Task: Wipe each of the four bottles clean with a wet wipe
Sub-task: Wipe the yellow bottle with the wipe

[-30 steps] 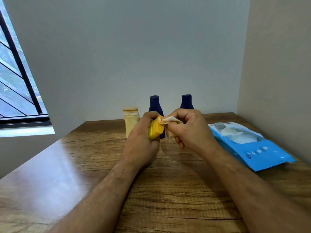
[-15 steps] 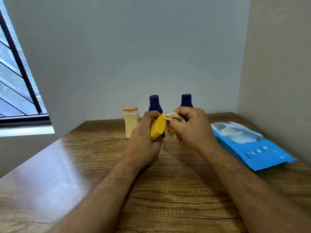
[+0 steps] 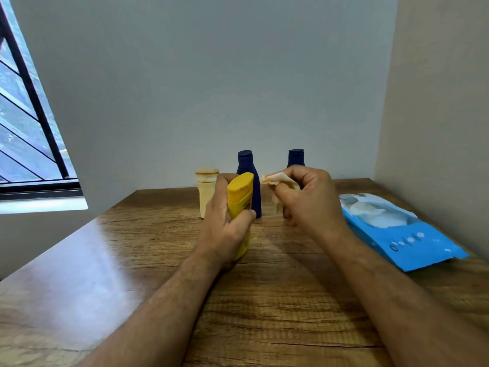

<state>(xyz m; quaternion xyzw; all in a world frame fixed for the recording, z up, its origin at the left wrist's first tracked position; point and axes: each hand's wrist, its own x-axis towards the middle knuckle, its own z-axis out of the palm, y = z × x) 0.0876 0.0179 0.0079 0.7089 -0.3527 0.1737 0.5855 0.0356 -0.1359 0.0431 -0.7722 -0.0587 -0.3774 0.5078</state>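
Observation:
My left hand [image 3: 223, 223] grips a yellow bottle [image 3: 240, 197] upright above the wooden table [image 3: 264, 300], its orange-yellow cap on top. My right hand [image 3: 309, 200] pinches a crumpled wet wipe [image 3: 275, 179] just right of the bottle's cap, a small gap apart from it. Behind my hands, near the back wall, stand a cream bottle [image 3: 207, 189] at the left, a dark blue bottle [image 3: 248, 168] in the middle and a second dark blue bottle [image 3: 296, 158] at the right, its lower part hidden by my right hand.
A blue pack of wet wipes [image 3: 402, 234] lies on the table's right side, close to the right wall [image 3: 436, 115]. A barred window [image 3: 23, 123] is at the left, beyond the table's left edge.
My right hand has drawn the wipe off the yellow bottle's cap and away to the right. My left hand has turned the bottle more upright.

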